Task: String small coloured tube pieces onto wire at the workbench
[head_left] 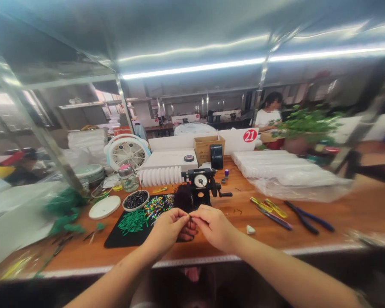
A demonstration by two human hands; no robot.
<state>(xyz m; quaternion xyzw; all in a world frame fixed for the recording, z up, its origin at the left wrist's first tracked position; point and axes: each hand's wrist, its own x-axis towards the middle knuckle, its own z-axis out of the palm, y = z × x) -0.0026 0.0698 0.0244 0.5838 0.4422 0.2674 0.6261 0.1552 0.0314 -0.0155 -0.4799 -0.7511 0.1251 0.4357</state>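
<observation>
My left hand [170, 226] and my right hand [216, 226] meet over the front of the bench, their fingertips pinched together. Whatever small dark thing lies between them is too small to name. Just beyond stands a black hand-cranked winding machine [205, 196] with a round dial and a row of white discs [162, 176] on its shaft. A dark fibre bundle [182, 197] hangs at its left side. Left of my hands, a black mat [114, 239] carries green tube-like pieces [133, 221] and multicoloured beads [154, 207]. A white dish of black beads [136, 199] sits at the mat's back edge.
Pliers [309, 217], a pen-like tool [274, 218] and yellow-handled tools [276, 208] lie at right. Behind them are plastic-wrapped white rolls [276, 167]. A white lid [105, 207], glass jar [128, 182] and fan [127, 153] stand left. Another person [269, 117] sits farther back.
</observation>
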